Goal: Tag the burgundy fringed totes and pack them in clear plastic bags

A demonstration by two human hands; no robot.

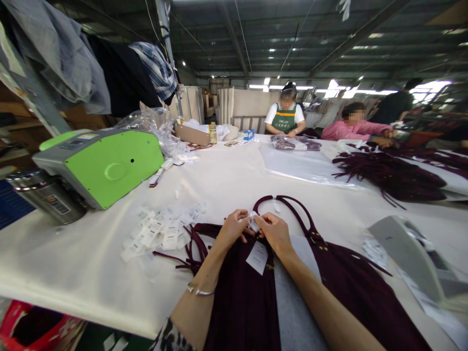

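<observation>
My left hand (234, 227) and my right hand (274, 233) meet over a dark maroon garment (243, 297) with straps. Between their fingertips is a small clear plastic packet (253, 222), pinched from both sides. Just below my fingers a white hang tag (258, 258) lies on the garment. A second maroon garment (351, 280) lies to the right, and a grey-white sheet (296, 292) shows between the two. Left of my left hand, a loose heap of white printed tags (170, 234) is spread on the table.
A green-and-grey machine (113, 168) and a steel flask (49, 197) stand at the table's left. On the right are a grey device (413, 253) and a maroon garment pile (398, 170). Across the white table (219, 170), a person in a green apron (285, 119) handles a bagged garment (296, 143).
</observation>
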